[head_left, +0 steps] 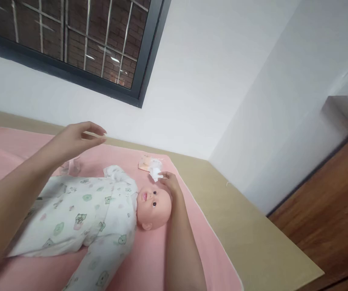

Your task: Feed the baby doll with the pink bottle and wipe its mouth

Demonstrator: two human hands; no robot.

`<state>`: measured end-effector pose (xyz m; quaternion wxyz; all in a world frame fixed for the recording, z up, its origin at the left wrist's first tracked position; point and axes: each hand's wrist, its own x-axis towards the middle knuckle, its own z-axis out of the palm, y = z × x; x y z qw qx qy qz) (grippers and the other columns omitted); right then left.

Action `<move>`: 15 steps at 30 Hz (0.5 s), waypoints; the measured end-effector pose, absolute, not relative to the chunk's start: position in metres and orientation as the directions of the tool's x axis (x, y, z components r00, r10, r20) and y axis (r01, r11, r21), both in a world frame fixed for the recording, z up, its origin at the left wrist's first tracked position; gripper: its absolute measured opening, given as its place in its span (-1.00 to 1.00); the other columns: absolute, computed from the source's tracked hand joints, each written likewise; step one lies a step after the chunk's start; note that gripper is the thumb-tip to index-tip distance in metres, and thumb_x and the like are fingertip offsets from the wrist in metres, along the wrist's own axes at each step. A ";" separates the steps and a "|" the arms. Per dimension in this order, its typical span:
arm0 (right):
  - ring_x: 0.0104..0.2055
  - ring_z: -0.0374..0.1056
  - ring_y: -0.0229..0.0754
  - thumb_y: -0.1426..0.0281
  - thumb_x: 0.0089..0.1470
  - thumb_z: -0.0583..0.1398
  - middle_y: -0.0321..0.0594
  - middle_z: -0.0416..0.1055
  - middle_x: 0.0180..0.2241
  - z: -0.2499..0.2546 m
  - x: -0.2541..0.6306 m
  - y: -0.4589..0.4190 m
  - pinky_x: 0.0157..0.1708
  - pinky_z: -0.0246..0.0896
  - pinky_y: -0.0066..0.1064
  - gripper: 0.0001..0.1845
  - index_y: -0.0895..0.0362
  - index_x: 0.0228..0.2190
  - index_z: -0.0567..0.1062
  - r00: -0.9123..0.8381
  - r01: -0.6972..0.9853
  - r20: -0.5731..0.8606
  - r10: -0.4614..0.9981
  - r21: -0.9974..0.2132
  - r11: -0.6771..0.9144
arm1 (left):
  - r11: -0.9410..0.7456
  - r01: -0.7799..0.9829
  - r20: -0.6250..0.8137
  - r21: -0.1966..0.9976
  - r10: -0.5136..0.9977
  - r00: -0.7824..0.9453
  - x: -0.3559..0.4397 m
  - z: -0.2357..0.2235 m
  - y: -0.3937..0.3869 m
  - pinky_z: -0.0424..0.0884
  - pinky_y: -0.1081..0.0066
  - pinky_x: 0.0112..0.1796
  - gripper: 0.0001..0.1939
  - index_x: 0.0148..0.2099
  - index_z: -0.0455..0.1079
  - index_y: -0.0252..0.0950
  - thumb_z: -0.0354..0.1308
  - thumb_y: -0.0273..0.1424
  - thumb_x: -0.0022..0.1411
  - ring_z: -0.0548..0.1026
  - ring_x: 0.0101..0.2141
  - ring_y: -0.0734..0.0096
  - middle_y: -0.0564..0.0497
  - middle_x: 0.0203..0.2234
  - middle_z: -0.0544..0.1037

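Observation:
A baby doll [157, 208] lies on its back on a pink mat [152, 258], its head toward the right. It wears a white long-sleeved outfit [71, 210] printed with green and pink animals. Above the doll's head, my right hand [170, 182] pinches a white wipe [155, 171] at a small peach-and-white soft pack [144, 162]. Whether the wipe is still joined to the pack, I cannot tell. My left hand [84, 137] is raised over the doll's body, thumb and fingers bent and slightly apart, with nothing visible in it.
A clear, pinkish object [71, 165] lies partly behind my left forearm. The mat covers part of a tan tabletop [222, 210] against a white wall [192, 101]. A dark-framed window [140, 81] with bars is above, and a brown wooden panel [328, 214] stands at right.

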<state>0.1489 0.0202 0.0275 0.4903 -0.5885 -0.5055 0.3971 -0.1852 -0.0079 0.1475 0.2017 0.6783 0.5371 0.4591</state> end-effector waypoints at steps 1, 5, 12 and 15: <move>-0.45 0.31 -0.26 0.50 -0.32 0.26 -0.30 0.42 -0.50 0.018 0.148 0.023 -0.35 0.21 -0.41 -0.72 0.18 -0.40 0.50 0.188 0.206 0.020 0.982 -0.978 -0.020 | -0.307 0.552 0.389 0.775 0.921 -0.035 -0.190 0.148 -0.005 0.39 0.36 -0.29 -0.52 -0.14 0.42 -0.19 0.19 0.00 -0.03 0.48 -0.12 0.11 0.03 -0.12 0.53; -0.48 0.29 -0.26 0.44 -0.24 0.27 -0.35 0.34 -0.58 -0.006 0.142 0.028 -0.38 0.23 -0.41 -0.74 0.18 -0.37 0.50 0.212 0.232 -0.013 0.977 -0.971 -0.063 | -0.233 0.581 0.363 0.780 0.924 -0.116 -0.208 0.148 0.006 0.41 0.30 -0.26 -0.53 -0.17 0.44 -0.14 0.18 0.01 -0.10 0.47 -0.11 0.07 0.04 -0.11 0.53; -0.51 0.22 -0.31 0.41 -0.08 0.19 -0.35 0.28 -0.59 -0.027 0.146 0.032 -0.39 0.21 -0.45 -0.85 0.17 -0.39 0.51 0.242 0.548 0.199 0.950 -0.836 0.036 | -0.152 0.570 0.310 0.808 0.931 -0.191 -0.220 0.152 0.007 0.39 0.07 -0.13 -0.51 -0.17 0.45 -0.17 0.17 -0.02 -0.13 0.46 -0.09 -0.03 -0.03 -0.10 0.53; -0.47 0.23 -0.32 0.44 -0.10 0.18 -0.32 0.33 -0.51 -0.031 0.149 0.039 -0.36 0.21 -0.48 -0.88 0.15 -0.43 0.50 0.228 0.640 0.269 0.936 -0.766 0.064 | -0.190 0.567 0.339 0.802 0.925 -0.170 -0.221 0.150 0.008 0.40 0.09 -0.13 -0.52 -0.16 0.45 -0.16 0.19 -0.01 -0.11 0.48 -0.13 -0.01 -0.02 -0.12 0.53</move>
